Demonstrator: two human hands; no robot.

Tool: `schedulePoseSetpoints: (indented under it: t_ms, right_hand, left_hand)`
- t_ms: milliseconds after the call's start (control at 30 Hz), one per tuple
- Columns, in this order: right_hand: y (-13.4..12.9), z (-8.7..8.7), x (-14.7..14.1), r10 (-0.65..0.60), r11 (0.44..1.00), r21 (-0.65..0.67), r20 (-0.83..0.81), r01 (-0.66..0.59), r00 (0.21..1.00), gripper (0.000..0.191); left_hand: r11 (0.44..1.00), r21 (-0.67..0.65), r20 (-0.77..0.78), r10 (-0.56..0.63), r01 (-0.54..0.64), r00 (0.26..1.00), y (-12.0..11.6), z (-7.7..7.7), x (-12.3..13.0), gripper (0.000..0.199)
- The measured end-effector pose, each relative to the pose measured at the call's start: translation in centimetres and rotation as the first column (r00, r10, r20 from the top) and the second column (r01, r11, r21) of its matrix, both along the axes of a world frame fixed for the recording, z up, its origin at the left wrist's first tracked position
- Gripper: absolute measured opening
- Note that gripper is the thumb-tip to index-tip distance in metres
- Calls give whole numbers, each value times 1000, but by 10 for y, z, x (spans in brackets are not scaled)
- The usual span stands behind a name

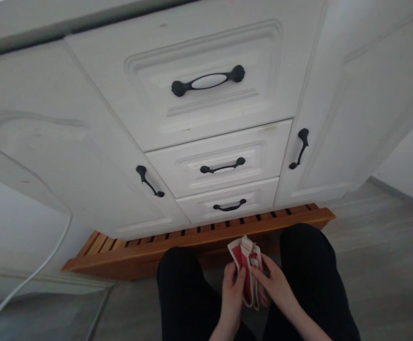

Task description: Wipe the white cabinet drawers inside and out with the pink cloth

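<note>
Low between my knees, I hold a folded red cloth item with cream edges; its exact kind is not clear. My left hand grips its left side, thumb on the red face. On the other side, my right hand has its fingers closed on the right edge, near a small red detail. Several layers stand together, with the lower ends hanging beneath my fingers. Parts of the cloth are hidden behind both hands.
Ahead stands a white cabinet with drawers and dark handles. A slatted wooden bench or rack runs along its foot, just beyond my knees. A white cable hangs at the left above the grey floor.
</note>
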State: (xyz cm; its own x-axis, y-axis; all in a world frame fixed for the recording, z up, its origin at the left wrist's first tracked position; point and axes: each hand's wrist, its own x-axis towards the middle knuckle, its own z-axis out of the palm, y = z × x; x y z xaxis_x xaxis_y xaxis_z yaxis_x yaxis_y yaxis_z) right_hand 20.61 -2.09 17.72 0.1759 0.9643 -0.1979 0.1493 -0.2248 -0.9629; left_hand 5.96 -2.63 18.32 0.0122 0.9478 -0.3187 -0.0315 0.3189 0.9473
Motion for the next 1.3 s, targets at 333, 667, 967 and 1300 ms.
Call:
schedulePoseSetpoints:
  t_ms: [333, 667, 967, 1300]
  right_hand:
    - [-3, -3, 1, -137, 987, -103, -97, 126, 986, 43]
    - [-3, 6, -6, -250, 956, -244, -394, 162, 884, 55]
    - [-7, 17, 2, -273, 939, -322, -482, 122, 833, 67]
    - [-13, 20, -5, 511, 796, -90, 629, -598, 586, 109]
  left_hand:
    - [964, 227, -400, -37, 138, 916, 5, 11, 7, 44]
    - [869, 126, -695, -267, 478, 668, -4, 33, 15, 61]
    - [824, -52, -757, -401, 565, 515, 7, 31, 10, 89]
    - [744, -83, -611, -564, 663, 556, 7, 6, -21, 76]
